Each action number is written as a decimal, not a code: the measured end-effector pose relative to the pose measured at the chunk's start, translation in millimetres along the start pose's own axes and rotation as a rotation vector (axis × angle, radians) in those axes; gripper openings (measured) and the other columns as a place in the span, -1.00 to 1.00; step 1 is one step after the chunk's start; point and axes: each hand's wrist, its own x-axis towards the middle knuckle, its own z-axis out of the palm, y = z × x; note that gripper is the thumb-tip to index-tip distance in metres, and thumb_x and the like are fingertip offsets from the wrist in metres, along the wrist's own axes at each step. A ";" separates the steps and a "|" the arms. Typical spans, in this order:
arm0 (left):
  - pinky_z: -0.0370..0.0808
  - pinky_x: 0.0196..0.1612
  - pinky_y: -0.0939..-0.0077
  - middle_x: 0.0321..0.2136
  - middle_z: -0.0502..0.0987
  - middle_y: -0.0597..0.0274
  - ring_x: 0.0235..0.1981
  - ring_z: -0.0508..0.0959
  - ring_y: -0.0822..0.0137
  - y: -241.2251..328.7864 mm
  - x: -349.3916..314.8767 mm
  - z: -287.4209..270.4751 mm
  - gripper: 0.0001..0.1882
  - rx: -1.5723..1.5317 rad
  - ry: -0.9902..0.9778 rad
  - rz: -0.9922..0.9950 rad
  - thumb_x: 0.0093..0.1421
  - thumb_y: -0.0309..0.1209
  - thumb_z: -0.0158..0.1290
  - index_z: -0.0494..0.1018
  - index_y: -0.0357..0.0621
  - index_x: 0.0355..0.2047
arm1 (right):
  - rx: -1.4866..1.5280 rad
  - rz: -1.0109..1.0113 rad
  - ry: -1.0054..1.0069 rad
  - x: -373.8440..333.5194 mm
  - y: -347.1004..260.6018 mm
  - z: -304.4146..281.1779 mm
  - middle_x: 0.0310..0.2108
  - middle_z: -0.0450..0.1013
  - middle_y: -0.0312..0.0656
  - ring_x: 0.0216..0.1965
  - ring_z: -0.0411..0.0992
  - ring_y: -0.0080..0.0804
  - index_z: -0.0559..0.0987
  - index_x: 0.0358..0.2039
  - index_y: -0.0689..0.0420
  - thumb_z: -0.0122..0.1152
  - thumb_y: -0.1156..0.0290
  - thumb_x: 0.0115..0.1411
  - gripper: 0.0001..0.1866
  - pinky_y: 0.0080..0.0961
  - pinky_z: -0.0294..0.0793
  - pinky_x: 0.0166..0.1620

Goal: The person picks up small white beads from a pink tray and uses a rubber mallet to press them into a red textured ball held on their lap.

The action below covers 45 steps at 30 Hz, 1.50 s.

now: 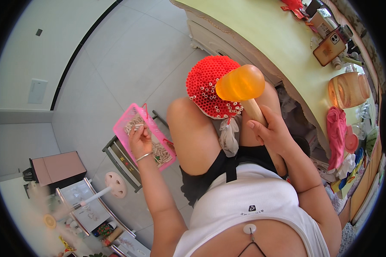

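My right hand [272, 128] is wrapped round the wooden handle of a mallet [241, 83]. Its translucent orange head hangs over the right part of a round red bundle of narrow tubes [208, 77], hiding some of it. The bundle rests at my knees, with small pale pegs in several of its holes. To the left, my left hand [140, 141] is over a pink plastic basket [123, 128], fingertips pinched on a small pale peg [137, 127]. Many similar pegs [161, 154] lie in the basket. A whitish plastic bag [229, 137] hangs below the bundle, between my thighs.
The basket stands on a dark folding stool [123, 162]. A pale green tabletop [261, 32] curves along the right, bearing a phone [329, 49], an amber glass jar [349, 90] and a pink cloth [336, 132]. A wheeled-looking shelf cart [90, 205] stands at the lower left.
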 end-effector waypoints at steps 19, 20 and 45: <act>0.27 -0.52 0.55 -0.59 0.48 0.26 -0.58 0.40 0.38 -65.7 -39.9 161.0 -0.88 0.827 -0.430 0.589 0.07 -0.50 0.27 0.62 -0.27 -0.36 | 0.018 -0.029 -0.028 6.9 15.5 0.0 -0.52 0.29 -0.39 -0.64 0.27 -0.69 0.40 0.02 0.21 0.17 0.37 0.34 -0.69 -0.70 0.28 -0.58; 0.30 -0.48 0.51 -0.59 0.47 0.27 -0.56 0.40 0.37 -67.1 -45.2 168.1 -0.90 0.907 -0.405 0.624 0.08 -0.49 0.27 0.62 -0.26 -0.39 | 0.026 -0.034 -0.027 8.2 17.6 -1.1 -0.51 0.29 -0.39 -0.64 0.27 -0.69 0.40 0.03 0.21 0.17 0.37 0.33 -0.68 -0.70 0.27 -0.57; 0.48 -0.22 0.27 -0.35 0.58 0.08 -0.33 0.57 0.08 -69.5 -64.4 165.0 -0.82 1.151 -0.477 0.820 0.06 -0.56 0.20 0.57 -0.26 -0.28 | -0.633 -0.346 0.053 -1.0 -7.9 19.6 -0.46 0.48 0.13 -0.40 0.45 0.19 0.36 -0.19 0.25 0.22 0.23 0.27 -0.65 -0.15 0.43 -0.33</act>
